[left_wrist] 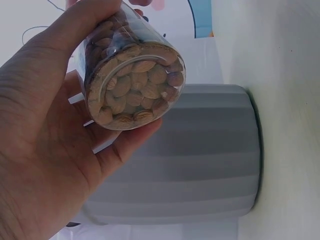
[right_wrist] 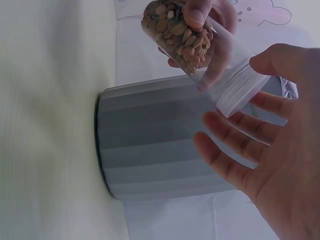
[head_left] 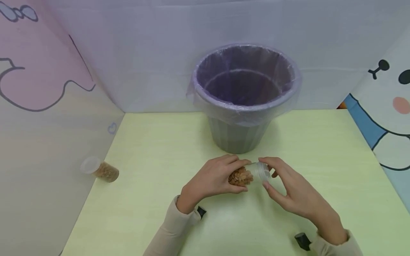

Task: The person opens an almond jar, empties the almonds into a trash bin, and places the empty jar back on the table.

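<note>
A clear plastic jar of almonds is held sideways above the table, in front of the bin. My left hand grips its almond-filled end; the round base faces the left wrist camera. At the other end is a translucent lid. My right hand has its thumb against the lid's edge and its index finger on the far side, loosely pinching it. The other right fingers spread below the lid, apart from it. In the right wrist view the almonds lie heaped away from the lid.
A grey bin lined with a thin purple-tinted bag stands at the back, against the white backdrop. Near the left wall is another lidded jar with brown contents. Printed panels flank the pale yellow-green table.
</note>
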A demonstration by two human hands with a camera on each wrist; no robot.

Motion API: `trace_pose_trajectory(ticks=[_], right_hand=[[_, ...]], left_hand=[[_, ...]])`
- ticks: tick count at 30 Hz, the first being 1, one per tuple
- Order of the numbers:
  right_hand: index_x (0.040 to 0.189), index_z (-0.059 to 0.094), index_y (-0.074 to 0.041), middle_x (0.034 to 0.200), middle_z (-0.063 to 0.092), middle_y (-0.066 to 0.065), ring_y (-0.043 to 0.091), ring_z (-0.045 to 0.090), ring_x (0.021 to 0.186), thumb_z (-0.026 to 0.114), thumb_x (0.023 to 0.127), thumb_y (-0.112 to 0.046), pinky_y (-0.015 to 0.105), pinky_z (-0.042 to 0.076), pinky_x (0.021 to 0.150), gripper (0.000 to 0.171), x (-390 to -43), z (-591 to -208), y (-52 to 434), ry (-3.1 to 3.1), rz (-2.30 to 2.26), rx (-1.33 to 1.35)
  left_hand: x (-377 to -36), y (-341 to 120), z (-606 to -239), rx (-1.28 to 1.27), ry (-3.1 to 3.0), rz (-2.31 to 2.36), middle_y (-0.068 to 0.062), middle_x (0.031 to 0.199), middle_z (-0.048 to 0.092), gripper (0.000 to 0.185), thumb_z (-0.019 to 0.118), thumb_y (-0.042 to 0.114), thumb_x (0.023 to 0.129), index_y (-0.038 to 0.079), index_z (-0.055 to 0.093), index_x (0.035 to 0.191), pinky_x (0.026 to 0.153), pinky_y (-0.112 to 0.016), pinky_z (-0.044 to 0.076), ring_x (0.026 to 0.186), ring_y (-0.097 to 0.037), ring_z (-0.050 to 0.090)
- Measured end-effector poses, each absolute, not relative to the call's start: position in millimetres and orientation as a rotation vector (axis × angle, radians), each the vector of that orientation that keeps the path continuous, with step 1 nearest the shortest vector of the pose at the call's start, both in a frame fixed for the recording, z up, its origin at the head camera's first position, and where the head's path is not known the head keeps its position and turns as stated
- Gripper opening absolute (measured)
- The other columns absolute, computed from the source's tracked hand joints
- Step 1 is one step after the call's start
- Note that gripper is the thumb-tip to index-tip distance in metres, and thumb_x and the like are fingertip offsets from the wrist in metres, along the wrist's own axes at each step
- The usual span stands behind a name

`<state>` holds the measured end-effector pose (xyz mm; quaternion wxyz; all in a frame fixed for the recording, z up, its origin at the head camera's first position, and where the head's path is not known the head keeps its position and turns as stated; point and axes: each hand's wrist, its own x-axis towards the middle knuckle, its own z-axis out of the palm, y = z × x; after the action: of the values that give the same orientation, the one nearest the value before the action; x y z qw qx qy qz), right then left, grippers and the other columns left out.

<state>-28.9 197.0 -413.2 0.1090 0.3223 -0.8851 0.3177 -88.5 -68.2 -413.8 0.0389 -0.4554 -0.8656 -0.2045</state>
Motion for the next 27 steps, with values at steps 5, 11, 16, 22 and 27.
trace_pose_trajectory(ticks=[5,11,16,22,27], right_hand=[[0.158,0.039,-0.013,0.145,0.055,0.0,0.003,0.056,0.111,0.077,0.087,-0.004,0.02,0.051,0.088,0.08,-25.7,-413.2,197.1,-2.628,0.947,0.934],[0.163,0.031,-0.018,0.146,0.055,0.0,0.008,0.058,0.113,0.081,0.089,-0.013,0.029,0.057,0.084,0.089,-22.1,-413.5,198.0,-2.712,0.918,0.792],[0.162,0.033,-0.023,0.138,0.059,0.001,0.008,0.063,0.096,0.077,0.094,-0.019,0.031,0.056,0.074,0.081,-20.7,-413.0,197.8,-2.756,0.886,0.712],[0.156,0.044,-0.022,0.12,0.063,-0.005,0.009,0.063,0.086,0.077,0.094,-0.019,0.028,0.053,0.07,0.071,-21.5,-411.9,195.9,-2.727,0.867,0.697],[0.149,0.052,-0.018,0.113,0.062,-0.011,0.007,0.061,0.083,0.08,0.091,-0.014,0.024,0.052,0.069,0.065,-23.9,-410.8,193.2,-2.678,0.862,0.737]], left_hand=[[-86.6,-68.8,-414.4,-1.397,-2.657,-0.609,0.007,0.116,0.068,0.07,0.082,0.056,0.085,0.023,0.061,0.143,0.076,-0.022,0.053,0.092,-0.005,0.062],[-85.5,-68.2,-414.6,-1.405,-2.645,-0.62,0.007,0.115,0.067,0.07,0.082,0.056,0.084,0.023,0.062,0.142,0.075,-0.021,0.052,0.091,-0.005,0.061],[-85.0,-67.9,-414.0,-1.412,-2.634,-0.619,0.008,0.11,0.065,0.07,0.082,0.057,0.084,0.023,0.062,0.142,0.072,-0.019,0.048,0.086,-0.003,0.056],[-84.8,-67.8,-411.5,-1.415,-2.642,-0.622,0.008,0.11,0.065,0.07,0.082,0.057,0.085,0.023,0.061,0.143,0.07,-0.018,0.046,0.085,-0.003,0.055],[-84.8,-68.7,-410.0,-1.41,-2.652,-0.612,0.008,0.111,0.065,0.071,0.082,0.057,0.084,0.024,0.061,0.143,0.071,-0.018,0.047,0.086,-0.003,0.056]])
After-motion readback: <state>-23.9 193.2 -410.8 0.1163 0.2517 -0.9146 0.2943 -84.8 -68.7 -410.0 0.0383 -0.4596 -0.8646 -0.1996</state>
